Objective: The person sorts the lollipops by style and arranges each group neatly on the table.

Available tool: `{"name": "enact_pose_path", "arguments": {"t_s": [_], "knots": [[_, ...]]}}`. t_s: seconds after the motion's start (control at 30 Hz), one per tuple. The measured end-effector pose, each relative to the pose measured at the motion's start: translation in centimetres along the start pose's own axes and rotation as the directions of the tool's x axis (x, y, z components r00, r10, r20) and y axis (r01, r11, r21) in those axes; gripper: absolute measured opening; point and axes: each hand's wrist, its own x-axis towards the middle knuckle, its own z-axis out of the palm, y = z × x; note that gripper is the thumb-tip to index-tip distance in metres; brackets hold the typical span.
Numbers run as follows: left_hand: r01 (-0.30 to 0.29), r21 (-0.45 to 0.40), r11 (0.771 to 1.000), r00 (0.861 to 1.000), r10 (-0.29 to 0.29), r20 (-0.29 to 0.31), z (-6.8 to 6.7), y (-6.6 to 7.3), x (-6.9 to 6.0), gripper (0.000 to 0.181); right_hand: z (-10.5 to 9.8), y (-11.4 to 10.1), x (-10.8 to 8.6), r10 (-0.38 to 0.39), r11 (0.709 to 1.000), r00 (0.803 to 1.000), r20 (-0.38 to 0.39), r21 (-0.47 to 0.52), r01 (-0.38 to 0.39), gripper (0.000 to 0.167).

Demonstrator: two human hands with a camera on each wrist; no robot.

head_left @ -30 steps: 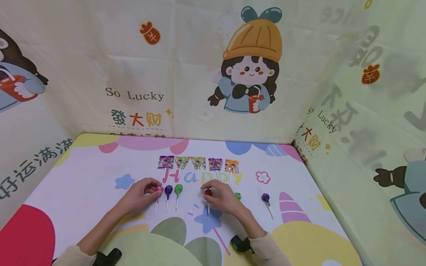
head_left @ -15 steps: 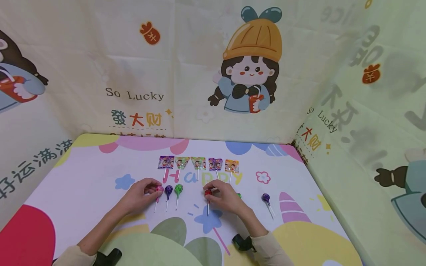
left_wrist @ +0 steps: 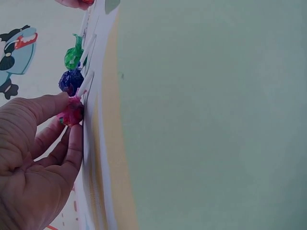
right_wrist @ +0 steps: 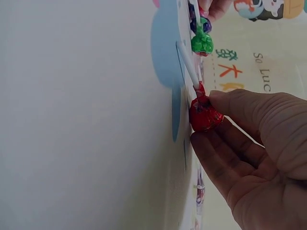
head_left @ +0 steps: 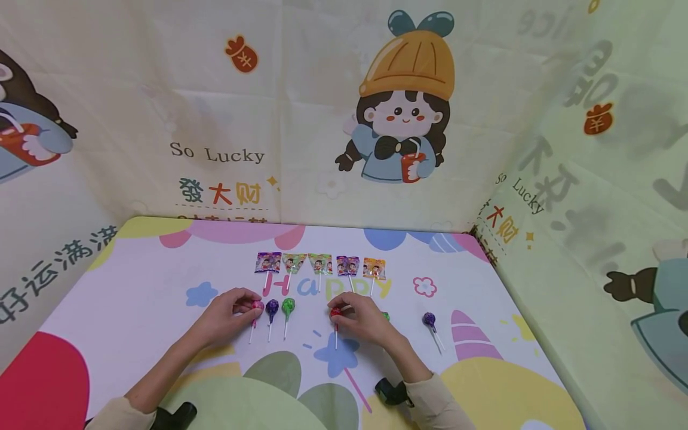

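Note:
My left hand (head_left: 228, 316) pinches the round head of a pink lollipop (left_wrist: 72, 113) between thumb and fingers, its stick pointing toward me on the table. Just right of it lie a purple lollipop (head_left: 272, 308) and a green lollipop (head_left: 288, 307), side by side. Farther right, my right hand (head_left: 361, 318) holds a red lollipop (right_wrist: 205, 115) by its wrapped head, thumb on one side and fingers on the other. That stick also points toward the near edge. Behind the right hand, another green lollipop (head_left: 386, 316) is mostly hidden.
A second purple lollipop (head_left: 429, 320) lies apart on the right, its stick slanting. Several flat-wrapped lollipops (head_left: 321, 263) form a row farther back. The patterned table (head_left: 161, 286) meets a printed cloth backdrop (head_left: 312, 119) behind and at both sides.
My right hand has shifted very slightly right and its fingers have closed in on the red lollipop's head. The left hand and the other lollipops stay in place.

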Motion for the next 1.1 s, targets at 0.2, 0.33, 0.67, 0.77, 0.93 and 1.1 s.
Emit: {"name": "enact_pose_path", "arguments": {"t_s": [0.2,0.33,0.67,0.77,0.93,1.1], "knots": [[0.007,0.002,1.0,1.0,-0.007,0.0,-0.1,0.2,-0.1,0.028,0.0,-0.1,0.1,-0.004,1.0,1.0,0.0,0.004,0.004,0.021],[0.008,0.004,1.0,1.0,-0.008,-0.003,-0.1,0.2,-0.1,0.028,-0.1,-0.2,0.3,-0.01,1.0,1.0,0.0,0.009,0.01,0.021],[0.013,0.005,1.0,1.0,-0.013,-0.005,0.0,0.0,-0.1,0.029,0.3,-0.9,1.3,0.0,1.0,1.0,0.012,0.025,0.0,0.024],[0.015,0.004,1.0,1.0,-0.015,-0.003,0.0,0.0,-0.1,0.029,0.6,-1.2,1.9,0.008,1.0,1.0,0.017,0.016,-0.008,0.024],[0.021,-0.001,1.0,1.0,-0.021,-0.002,0.1,0.1,-0.2,0.029,1.2,-1.7,3.1,0.005,1.0,1.0,0.025,0.012,-0.006,0.024],[0.027,-0.004,1.0,1.0,-0.027,-0.005,0.2,0.1,-0.2,0.029,1.9,-2.0,4.1,-0.023,1.0,0.999,0.032,0.017,0.022,0.022]]}}
